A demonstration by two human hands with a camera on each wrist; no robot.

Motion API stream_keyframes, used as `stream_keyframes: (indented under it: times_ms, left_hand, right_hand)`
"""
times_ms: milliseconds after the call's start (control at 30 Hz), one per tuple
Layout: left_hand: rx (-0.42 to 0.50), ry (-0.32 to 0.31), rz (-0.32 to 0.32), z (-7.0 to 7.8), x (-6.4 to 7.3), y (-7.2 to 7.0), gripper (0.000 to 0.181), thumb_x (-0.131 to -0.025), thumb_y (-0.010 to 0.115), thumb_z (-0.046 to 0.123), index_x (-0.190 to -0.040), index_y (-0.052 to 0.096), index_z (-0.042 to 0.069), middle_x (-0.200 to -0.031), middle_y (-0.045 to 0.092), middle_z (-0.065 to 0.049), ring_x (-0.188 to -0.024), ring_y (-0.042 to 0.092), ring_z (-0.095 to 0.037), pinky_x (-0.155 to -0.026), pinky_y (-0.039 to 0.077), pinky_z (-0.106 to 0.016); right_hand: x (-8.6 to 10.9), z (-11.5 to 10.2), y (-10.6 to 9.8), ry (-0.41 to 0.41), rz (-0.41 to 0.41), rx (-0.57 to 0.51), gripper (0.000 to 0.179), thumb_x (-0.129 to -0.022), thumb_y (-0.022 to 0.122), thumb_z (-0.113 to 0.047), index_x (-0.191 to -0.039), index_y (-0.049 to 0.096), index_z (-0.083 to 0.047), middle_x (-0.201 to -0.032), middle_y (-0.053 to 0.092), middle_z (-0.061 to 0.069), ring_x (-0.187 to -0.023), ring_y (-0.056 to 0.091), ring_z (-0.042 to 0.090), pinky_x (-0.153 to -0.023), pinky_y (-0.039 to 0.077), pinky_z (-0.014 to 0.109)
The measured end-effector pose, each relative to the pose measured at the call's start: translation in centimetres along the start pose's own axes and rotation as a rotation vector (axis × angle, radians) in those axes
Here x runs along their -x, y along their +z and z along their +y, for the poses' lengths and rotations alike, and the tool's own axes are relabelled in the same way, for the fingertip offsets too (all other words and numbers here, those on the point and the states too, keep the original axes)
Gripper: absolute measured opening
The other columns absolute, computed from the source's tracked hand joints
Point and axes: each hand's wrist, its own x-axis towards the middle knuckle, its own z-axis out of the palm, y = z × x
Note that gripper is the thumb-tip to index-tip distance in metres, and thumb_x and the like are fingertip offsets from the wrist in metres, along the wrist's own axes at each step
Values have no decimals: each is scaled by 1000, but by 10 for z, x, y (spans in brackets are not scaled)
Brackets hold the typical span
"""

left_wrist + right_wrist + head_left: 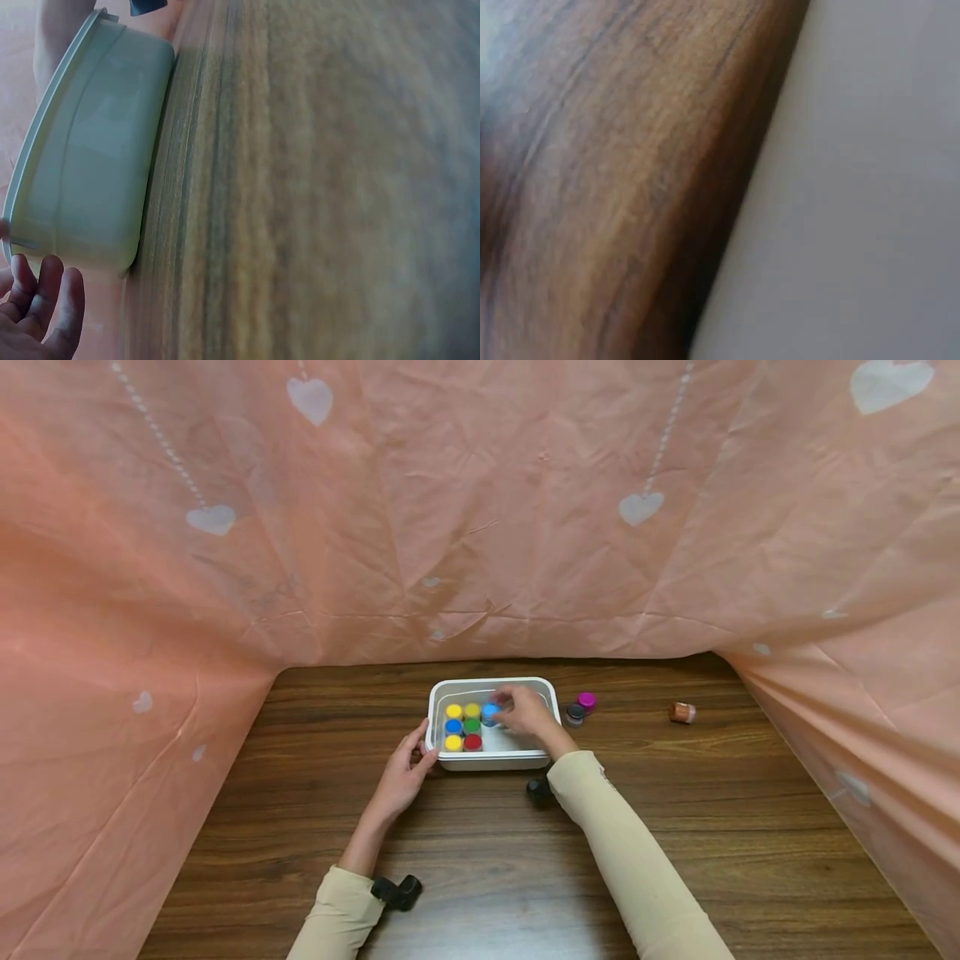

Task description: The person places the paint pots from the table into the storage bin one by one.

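A small light-blue-lidded jar (490, 715) is being pinched by the right hand (525, 710), grip nearly closed, inside a white rectangular plastic tub (491, 756). Its near left corner is being touched by the left hand (401, 777), loosely spread. Work is being judged past halfway: six jars with yellow, blue, green and red lids (472, 726) are being held inside; a black jar (575, 715), magenta-lidded jar (587, 702) and side-lying orange jar (682, 712) are being left on the brown wooden bench (480, 835).
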Motion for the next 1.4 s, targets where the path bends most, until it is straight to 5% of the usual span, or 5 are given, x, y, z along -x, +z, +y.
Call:
stream_keyframes:
  times_ms: [433, 767, 1200, 1400]
  left_hand:
    - [20, -4, 4, 1, -1, 0, 59, -102, 63, 3, -156, 40, -3, -103, 51, -14, -91, 55, -20, -73, 49, -16]
    - [18, -17, -27, 37, 11, -5, 58, -102, 60, 0, -154, 37, -10, -102, 52, -19, -93, 55, -27, -74, 48, -16]
    - [19, -24, -27, 38, 13, -4, 57, -102, 60, 0, -154, 38, -10, -103, 51, -15, -96, 55, -28, -74, 49, -16]
    - [21, -34, -33, 38, 12, -4, 57, -103, 60, 0, -154, 38, -9, -103, 51, -16, -97, 55, -30, -75, 49, -16]
  right_hand:
    - [20, -1, -40, -147, 129, 5, 26, -94, 72, -4, -119, 72, 2, -116, 69, 25, -101, 71, 38, -91, 58, 47]
    - [39, 18, -69, -58, 181, -15, 28, -98, 69, -9, -125, 70, 0, -123, 67, 21, -108, 67, 36, -96, 55, 50]
    - [59, 56, -82, -11, 242, 17, 28, -98, 69, -9, -123, 70, 2, -117, 69, 24, -105, 68, 39, -94, 55, 51]
    - [63, 78, -82, 22, 248, 54, 28, -96, 71, -9, -123, 71, 1, -112, 71, 24, -97, 66, 35, -83, 53, 40]
